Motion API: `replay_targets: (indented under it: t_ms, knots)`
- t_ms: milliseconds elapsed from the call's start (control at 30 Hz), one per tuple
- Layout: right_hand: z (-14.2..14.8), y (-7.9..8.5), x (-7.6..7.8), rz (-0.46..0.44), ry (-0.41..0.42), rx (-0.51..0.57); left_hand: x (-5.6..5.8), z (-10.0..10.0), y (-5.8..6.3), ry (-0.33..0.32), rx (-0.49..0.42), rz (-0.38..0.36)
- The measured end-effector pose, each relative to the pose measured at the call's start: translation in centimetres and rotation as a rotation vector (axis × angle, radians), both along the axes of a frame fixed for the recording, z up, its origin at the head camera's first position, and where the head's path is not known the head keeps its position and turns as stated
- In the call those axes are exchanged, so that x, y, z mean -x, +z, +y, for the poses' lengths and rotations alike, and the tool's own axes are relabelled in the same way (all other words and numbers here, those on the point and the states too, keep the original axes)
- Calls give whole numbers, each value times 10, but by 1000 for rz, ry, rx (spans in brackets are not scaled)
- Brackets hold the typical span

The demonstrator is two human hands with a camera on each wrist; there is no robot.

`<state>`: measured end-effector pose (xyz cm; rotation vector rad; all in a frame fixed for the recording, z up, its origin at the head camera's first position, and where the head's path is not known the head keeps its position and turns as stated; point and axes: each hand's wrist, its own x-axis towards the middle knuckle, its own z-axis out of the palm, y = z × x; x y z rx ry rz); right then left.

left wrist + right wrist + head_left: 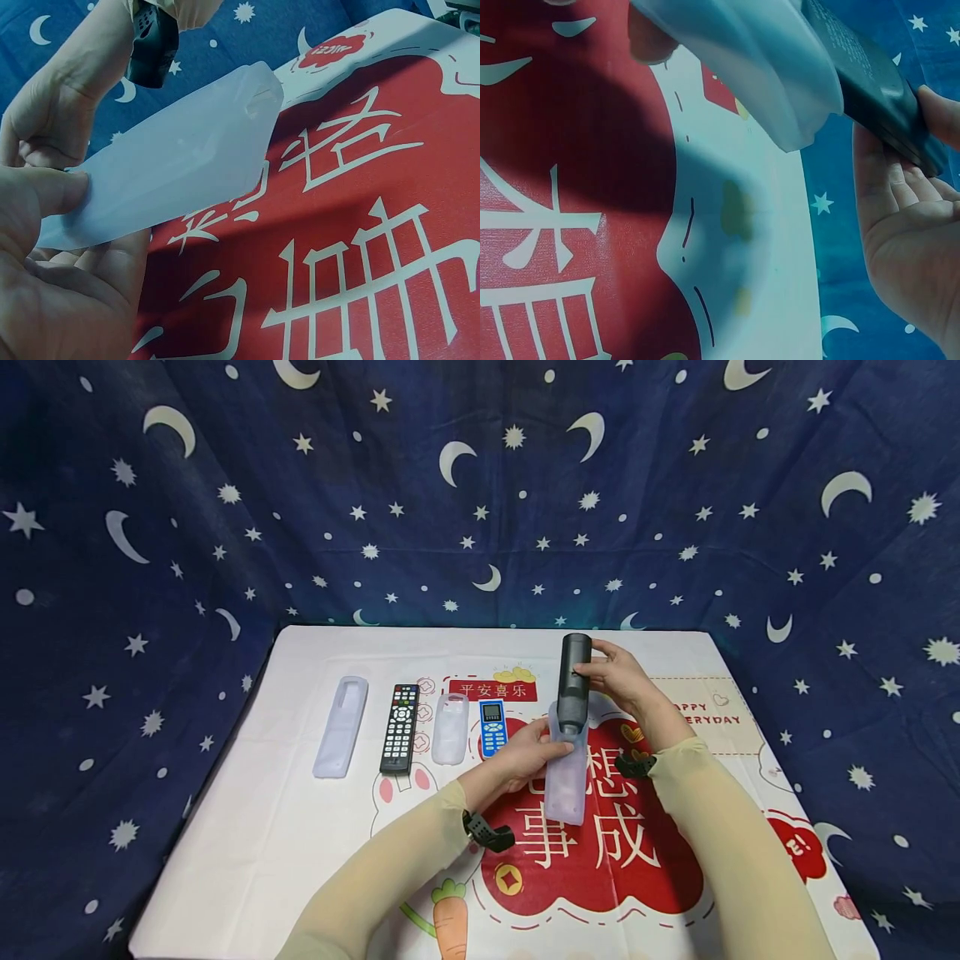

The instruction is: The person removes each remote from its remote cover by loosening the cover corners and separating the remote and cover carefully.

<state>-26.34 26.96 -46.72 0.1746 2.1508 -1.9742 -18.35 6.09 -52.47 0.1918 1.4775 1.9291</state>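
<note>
My left hand (pixel 527 753) grips a translucent silicone remote cover (pixel 566 789), its thumb across the front and the fingers behind. In the left wrist view the cover (pixel 180 142) slants up and away from the hand. Above it, my right hand (pixel 619 683) holds a black remote control (pixel 574 664) between thumb and fingers. The remote's lower end is inside the mouth of the cover, while its upper part sticks out. From the right wrist view, the remote (pixel 877 82) emerges from the cover's flared opening (pixel 780 82), with small print on one face.
Left of the hands lie a blue handset (pixel 492 728), a short clear cover (pixel 451 729), a black remote with white buttons (pixel 400 730) and a long translucent cover (pixel 341 727). They rest on a printed tablecloth (pixel 247 827). A starry curtain (pixel 420 560) stands behind the table.
</note>
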Motion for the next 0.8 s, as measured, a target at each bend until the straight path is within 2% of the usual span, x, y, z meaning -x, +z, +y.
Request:
replay_targets:
  t_ms: [267,533,800]
  knots:
    - [2,-1,1,3,10,7,-1,-1,-1,-4,15,-17]
    - [6,-2,1,-17,64,-88,-3,-2,-2,-10,20,-20]
    - [8,1,2,-5,42,-84,-4,-2,-4,-44,37,-6]
